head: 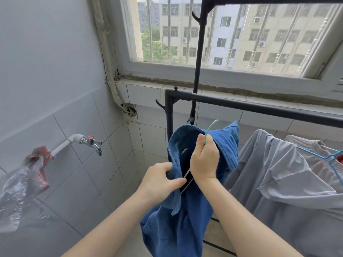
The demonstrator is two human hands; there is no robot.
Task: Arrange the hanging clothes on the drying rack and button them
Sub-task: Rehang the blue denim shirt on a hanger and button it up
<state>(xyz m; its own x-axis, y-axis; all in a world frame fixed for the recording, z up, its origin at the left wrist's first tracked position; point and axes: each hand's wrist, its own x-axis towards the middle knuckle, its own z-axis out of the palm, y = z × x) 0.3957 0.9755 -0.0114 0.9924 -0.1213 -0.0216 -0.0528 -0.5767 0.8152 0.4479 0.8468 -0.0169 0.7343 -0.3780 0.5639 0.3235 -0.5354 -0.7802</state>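
A blue shirt [178,225] hangs from a pale green hanger [209,129], held below the black drying rack's lower bar [259,106]. My right hand [204,160] is shut on the hanger's neck just under its hook. The hook is off the bar. My left hand [159,182] pinches the shirt's collar edge beside the hanger's thin arm. A grey shirt [278,182] on a blue hanger [332,160] hangs to the right.
A tap [92,142] sticks out of the tiled wall at the left, with a plastic bag [20,184] hung on its pipe. The rack's upper bar [259,0] and post [198,52] stand in front of the window. The window ledge [148,89] runs behind.
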